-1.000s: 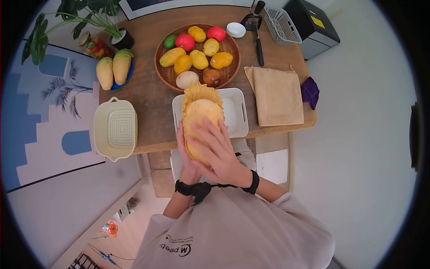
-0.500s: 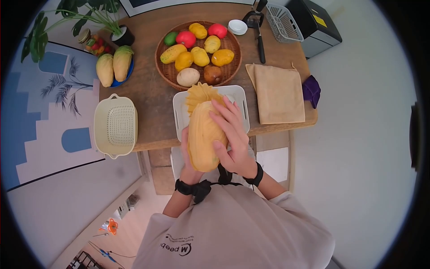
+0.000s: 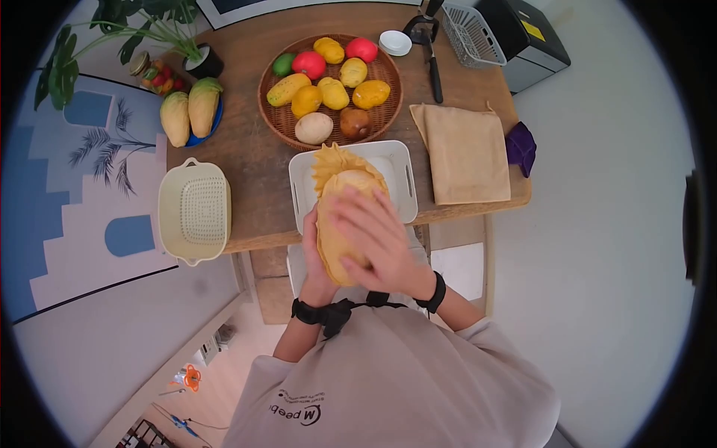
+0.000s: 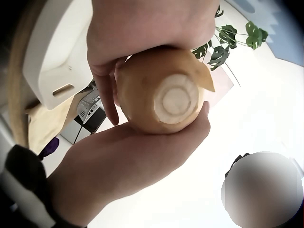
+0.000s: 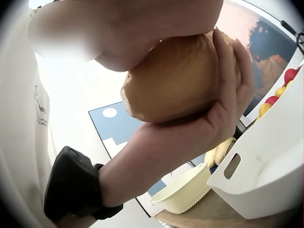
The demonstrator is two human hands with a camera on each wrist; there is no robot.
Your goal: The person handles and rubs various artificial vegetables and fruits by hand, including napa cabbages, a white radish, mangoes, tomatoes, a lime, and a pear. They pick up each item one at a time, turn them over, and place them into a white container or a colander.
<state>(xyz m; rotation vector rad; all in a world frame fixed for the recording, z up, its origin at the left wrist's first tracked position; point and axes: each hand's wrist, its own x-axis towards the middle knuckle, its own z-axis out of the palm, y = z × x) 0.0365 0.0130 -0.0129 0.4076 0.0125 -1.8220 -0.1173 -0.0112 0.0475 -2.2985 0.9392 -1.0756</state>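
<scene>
A long yellow-orange, cabbage-like vegetable [image 3: 337,261] with a frilled leafy top is held up over the table's near edge. Its pale, round cut base [image 4: 175,98] faces the left wrist view. My left hand [image 3: 318,257] grips it from the left, its fingers [image 5: 227,71] curled round the far side in the right wrist view. Across its upper face lies my right hand [image 3: 382,243], fingers extended and slightly blurred. Behind and partly under the vegetable stands a white tray [image 3: 405,179]; how much is inside it is partly hidden.
Farther back sits a round wicker basket [image 3: 267,112] of assorted fruit. A cream colander [image 3: 166,213] is at the left, with a blue plate [image 3: 215,123] behind it. On the right are a folded beige cloth [image 3: 467,157], a purple cloth [image 3: 520,149] and a black-handled knife [image 3: 435,81].
My right hand moved off to the vegetable's right side, then came back across its face. The vegetable has shifted slightly to the right, still in my left hand.
</scene>
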